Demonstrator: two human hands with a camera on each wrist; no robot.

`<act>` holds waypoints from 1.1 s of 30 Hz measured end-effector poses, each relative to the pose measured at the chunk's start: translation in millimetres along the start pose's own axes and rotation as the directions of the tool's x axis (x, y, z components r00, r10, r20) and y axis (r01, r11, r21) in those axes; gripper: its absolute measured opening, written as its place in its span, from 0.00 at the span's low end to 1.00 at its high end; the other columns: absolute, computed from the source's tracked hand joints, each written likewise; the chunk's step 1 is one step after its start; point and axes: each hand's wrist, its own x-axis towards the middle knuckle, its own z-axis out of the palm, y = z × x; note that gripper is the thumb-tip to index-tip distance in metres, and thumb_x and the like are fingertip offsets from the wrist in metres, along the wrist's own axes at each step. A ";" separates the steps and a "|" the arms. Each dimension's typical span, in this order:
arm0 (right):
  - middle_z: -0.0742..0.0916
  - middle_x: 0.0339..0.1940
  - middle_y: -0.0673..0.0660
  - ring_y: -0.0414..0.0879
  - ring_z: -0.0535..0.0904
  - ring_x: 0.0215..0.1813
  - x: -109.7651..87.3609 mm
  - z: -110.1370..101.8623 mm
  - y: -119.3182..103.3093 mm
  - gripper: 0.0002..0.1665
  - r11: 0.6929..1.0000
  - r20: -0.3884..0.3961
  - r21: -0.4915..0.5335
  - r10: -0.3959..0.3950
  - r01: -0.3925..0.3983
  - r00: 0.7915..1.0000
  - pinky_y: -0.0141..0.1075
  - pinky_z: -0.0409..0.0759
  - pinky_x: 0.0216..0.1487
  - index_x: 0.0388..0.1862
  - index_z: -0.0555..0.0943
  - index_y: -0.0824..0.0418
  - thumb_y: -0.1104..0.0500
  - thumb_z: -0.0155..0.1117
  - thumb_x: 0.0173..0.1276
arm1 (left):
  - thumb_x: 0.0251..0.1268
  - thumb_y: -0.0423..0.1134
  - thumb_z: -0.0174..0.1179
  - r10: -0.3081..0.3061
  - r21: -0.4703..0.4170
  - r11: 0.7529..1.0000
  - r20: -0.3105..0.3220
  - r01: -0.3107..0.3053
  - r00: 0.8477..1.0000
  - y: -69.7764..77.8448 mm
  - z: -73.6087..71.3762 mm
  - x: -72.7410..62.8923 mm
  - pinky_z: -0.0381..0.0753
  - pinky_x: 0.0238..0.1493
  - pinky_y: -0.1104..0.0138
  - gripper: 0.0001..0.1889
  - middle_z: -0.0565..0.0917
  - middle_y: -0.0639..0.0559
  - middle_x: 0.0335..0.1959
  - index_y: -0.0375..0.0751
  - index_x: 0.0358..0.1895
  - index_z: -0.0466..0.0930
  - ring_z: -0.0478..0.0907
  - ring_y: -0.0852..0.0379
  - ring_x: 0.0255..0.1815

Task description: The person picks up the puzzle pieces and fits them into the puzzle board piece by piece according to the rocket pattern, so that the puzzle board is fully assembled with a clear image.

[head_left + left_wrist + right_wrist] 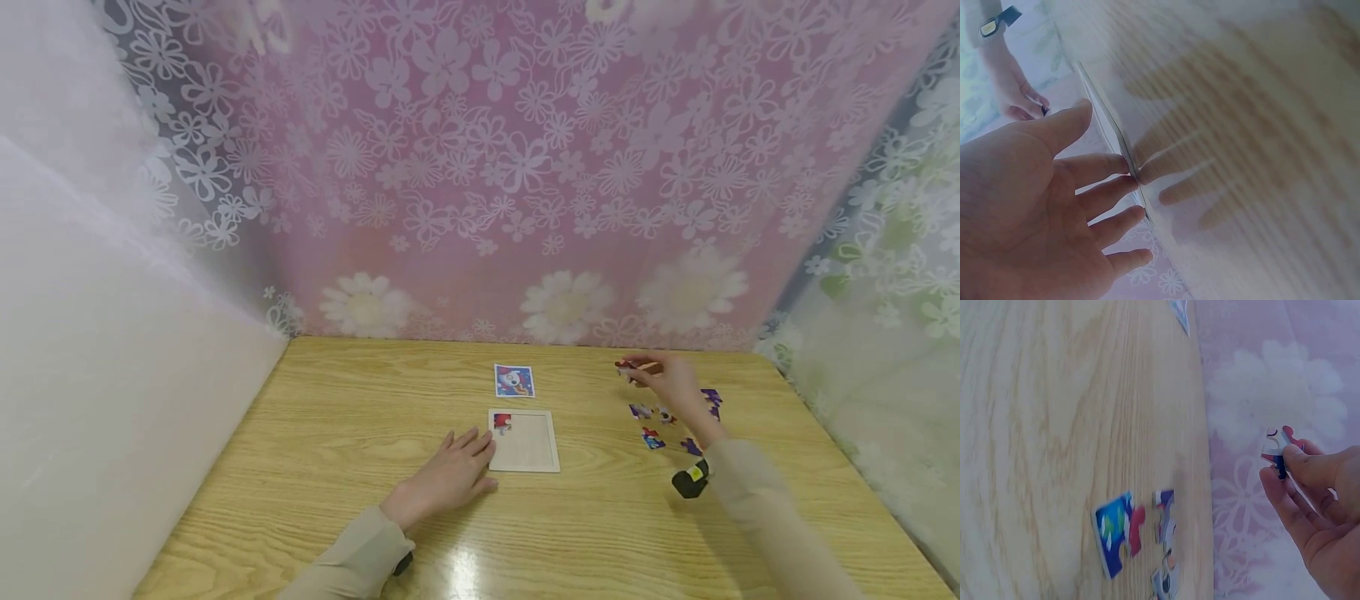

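Observation:
My right hand [672, 390] pinches a jigsaw puzzle piece [1274, 449] between thumb and fingers, raised above the far right of the table. The piece is white, red and dark blue. My left hand [452, 472] lies with fingers extended, their tips at the left edge of a square pale puzzle tray [527, 448]. One red and purple puzzle piece [502, 420] sits in that tray's upper left corner. Under and around my right forearm are several loose puzzle pieces [652, 438], a few partly hidden by it. A blue-and-red one [1112, 532] shows in the right wrist view.
Behind the tray lies a small picture card [514, 381] with a white cartoon character on blue. The wood-grain table [315, 433] meets a pink floral curtain [480, 208] at its far edge. A white wall [112, 333] borders the left side, a flowered curtain [892, 333] the right.

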 end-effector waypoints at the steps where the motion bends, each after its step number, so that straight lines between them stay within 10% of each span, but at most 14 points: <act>1: 0.87 0.50 0.69 0.62 0.88 0.43 -0.1 0.9 -3.4 0.21 1.000 0.004 -0.003 -0.010 0.010 1.000 0.54 0.88 0.42 0.63 0.81 0.64 0.60 0.65 0.74 | 0.78 0.53 0.54 0.001 -0.003 1.000 -0.001 -0.001 1.000 -0.2 0.2 0.0 0.58 0.76 0.40 0.33 0.63 0.42 0.78 0.35 0.75 0.65 0.57 0.40 0.80; 33: 0.90 0.45 0.57 0.48 0.87 0.38 -7.0 98.1 -67.9 0.10 0.993 0.142 0.097 -0.078 0.065 0.987 0.36 0.87 0.33 0.47 0.89 0.56 0.63 0.71 0.68 | 0.78 0.55 0.53 -0.029 0.031 0.999 0.011 0.029 1.000 -0.1 3.7 0.9 0.58 0.76 0.42 0.33 0.62 0.44 0.79 0.38 0.77 0.64 0.57 0.43 0.80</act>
